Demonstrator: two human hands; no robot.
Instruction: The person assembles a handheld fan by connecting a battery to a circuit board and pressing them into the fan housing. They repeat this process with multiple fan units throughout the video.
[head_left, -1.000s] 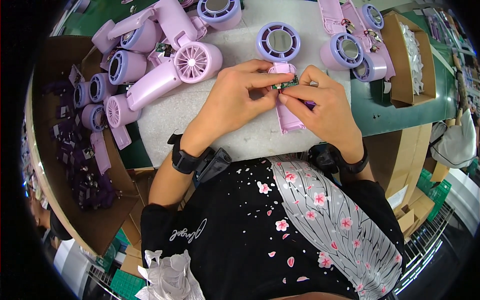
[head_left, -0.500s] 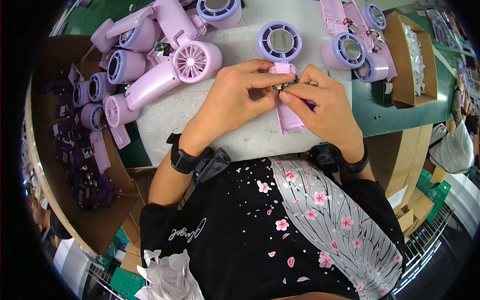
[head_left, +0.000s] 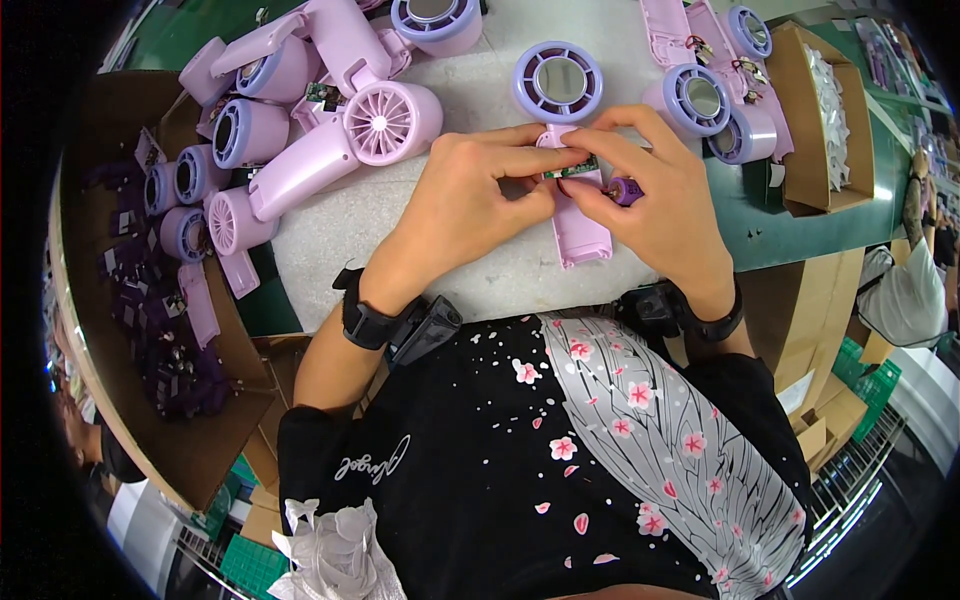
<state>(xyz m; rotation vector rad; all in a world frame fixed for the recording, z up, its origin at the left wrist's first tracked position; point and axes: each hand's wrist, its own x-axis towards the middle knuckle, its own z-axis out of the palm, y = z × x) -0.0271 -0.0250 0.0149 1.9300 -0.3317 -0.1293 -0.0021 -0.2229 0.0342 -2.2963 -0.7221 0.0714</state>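
In front of me lies a pink handheld fan with a purple-rimmed round head [head_left: 558,84], its hollow handle [head_left: 582,236] pointing toward me. A small green circuit board [head_left: 572,170] sits at the handle's upper part. My left hand [head_left: 478,190] pinches the board's left side between fingers and thumb. My right hand [head_left: 665,195] curls round its right side, index finger beyond the board and thumb on its near edge. A purple cylinder, perhaps a battery [head_left: 625,191], shows beside the right thumb. A thin dark red wire runs near that thumb; its ends are hidden.
Several pink fans [head_left: 305,180] are heaped at the left, by a cardboard box [head_left: 235,440] holding purple parts. More fan heads [head_left: 697,100] and open shells lie at the right. Beyond them stands a carton [head_left: 790,120] of white pieces. A whitish foam mat [head_left: 400,270] covers the green table.
My right hand has loosened its close pinch at the board; its index finger has moved away from me. The purple cylinder now shows more fully. My left hand stays nearly still.
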